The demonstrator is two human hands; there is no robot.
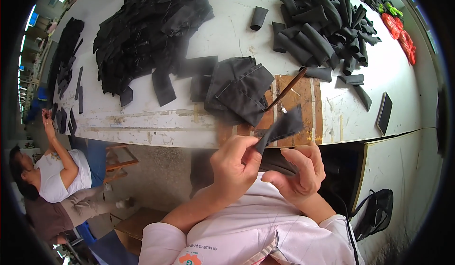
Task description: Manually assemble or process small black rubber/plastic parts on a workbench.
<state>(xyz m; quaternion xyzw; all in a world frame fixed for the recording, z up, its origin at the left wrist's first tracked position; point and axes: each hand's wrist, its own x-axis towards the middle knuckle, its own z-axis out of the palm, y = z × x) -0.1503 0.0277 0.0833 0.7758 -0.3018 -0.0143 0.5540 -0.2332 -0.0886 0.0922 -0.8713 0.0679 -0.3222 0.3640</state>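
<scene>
My left hand (235, 164) pinches one end of a dark fabric piece (286, 126) between thumb and fingers. A stitched line runs along the piece, and its free end points up and to the right over the table edge. Just right of it my right hand (300, 171) is open, thumb and curved fingers apart, holding nothing. Beyond the hands, a stack of flat black fabric pieces with seams (241, 87) lies on the table. A brown stick-like tool (287, 89) leans across a brown taped board (310, 106) beside that stack.
A large heap of black fabric pieces (142, 33) covers the far left. Rolled black fabric tubes (315, 37) are piled at the far right, near red plastic bags (399, 30). A dark flat rectangular object (384, 113) lies at right. A black bag (377, 213) hangs below; other people (61, 172) are at left.
</scene>
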